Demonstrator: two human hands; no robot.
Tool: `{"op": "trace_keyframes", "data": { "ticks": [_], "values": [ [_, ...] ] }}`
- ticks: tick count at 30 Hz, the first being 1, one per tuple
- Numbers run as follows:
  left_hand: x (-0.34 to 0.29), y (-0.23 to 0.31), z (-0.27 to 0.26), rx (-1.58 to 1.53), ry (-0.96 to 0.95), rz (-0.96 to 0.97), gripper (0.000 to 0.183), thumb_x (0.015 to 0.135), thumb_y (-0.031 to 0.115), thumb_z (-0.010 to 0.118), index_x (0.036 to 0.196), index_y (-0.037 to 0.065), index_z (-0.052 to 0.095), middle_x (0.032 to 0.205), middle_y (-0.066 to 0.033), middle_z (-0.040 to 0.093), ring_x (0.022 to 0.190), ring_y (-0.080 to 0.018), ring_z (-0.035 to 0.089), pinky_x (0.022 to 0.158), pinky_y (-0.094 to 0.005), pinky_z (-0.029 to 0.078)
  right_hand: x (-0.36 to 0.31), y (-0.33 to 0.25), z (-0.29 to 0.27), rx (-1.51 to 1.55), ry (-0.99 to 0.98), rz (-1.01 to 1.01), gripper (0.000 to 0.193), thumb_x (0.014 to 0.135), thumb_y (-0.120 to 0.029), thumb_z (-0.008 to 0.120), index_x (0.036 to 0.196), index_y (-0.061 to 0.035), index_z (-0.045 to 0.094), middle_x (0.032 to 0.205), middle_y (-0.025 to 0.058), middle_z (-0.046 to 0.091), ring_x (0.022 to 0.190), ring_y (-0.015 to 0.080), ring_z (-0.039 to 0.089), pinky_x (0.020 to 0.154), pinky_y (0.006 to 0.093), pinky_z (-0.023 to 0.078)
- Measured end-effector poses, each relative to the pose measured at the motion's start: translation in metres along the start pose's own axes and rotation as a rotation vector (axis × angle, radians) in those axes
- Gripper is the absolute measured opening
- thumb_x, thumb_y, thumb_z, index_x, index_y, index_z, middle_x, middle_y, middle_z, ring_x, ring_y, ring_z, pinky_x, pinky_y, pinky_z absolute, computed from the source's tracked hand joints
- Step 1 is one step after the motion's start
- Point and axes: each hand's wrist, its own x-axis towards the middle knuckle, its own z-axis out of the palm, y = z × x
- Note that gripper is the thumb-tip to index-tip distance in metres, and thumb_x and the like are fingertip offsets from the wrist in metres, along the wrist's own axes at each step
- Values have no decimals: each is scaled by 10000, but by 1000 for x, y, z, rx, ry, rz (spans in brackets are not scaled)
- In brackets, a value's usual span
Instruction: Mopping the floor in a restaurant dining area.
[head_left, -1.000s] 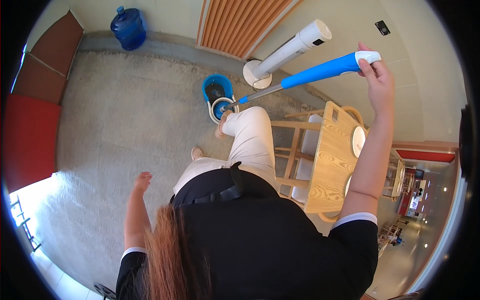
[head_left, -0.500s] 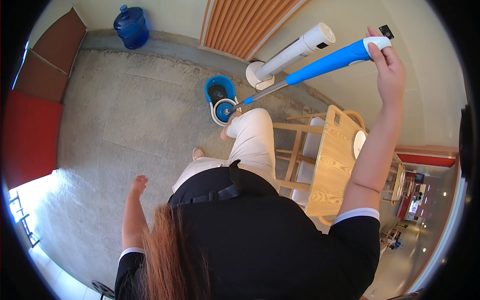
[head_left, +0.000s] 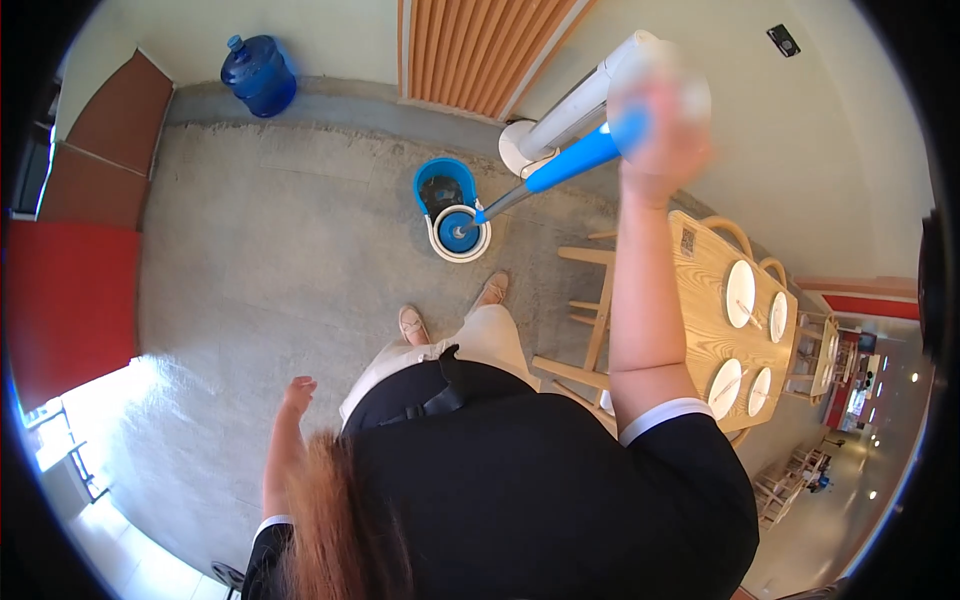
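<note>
The mop (head_left: 560, 170), with a blue grip and a grey lower shaft, stands slanted with its head down in the round spinner basket of the blue and white mop bucket (head_left: 450, 210) on the grey concrete floor (head_left: 250, 270). The right hand (head_left: 655, 125), raised high and blurred, is wrapped around the top of the handle. The left hand (head_left: 297, 393) hangs by the hip, fingers loose and apart, holding nothing. By the look of it, the step in hand is pumping the mop in the spinner to wring it; the next move calls for a straight push along the shaft so the bucket does not tip. There is one mop, one bucket, one blue water jug (head_left: 258, 75) by the wall, one white standing fan (head_left: 575, 105), and four white plates (head_left: 741, 293) on the wooden table (head_left: 700, 330).
</note>
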Motion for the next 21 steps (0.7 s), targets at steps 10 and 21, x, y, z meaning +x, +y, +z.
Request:
{"op": "trace_keyframes", "data": {
  "ticks": [10, 21],
  "values": [
    [1, 70, 34, 148, -87, 178, 352, 743, 219, 587, 1040, 51, 499, 881, -88, 587, 718, -149, 528, 650, -284, 432, -105, 73, -48, -127, -53, 144, 79, 735, -62, 566, 778, -25, 510, 695, 38, 533, 614, 87, 520, 558, 213, 424],
    [12, 59, 25, 185, -46, 355, 348, 736, 208, 596, 1024, 32, 516, 877, -102, 592, 781, -178, 545, 687, -297, 434, -47, 11, -43, 50, -255, 360, 116, 768, -140, 587, 741, -32, 555, 750, 62, 575, 649, 130, 564, 569, 223, 430]
  ]
}}
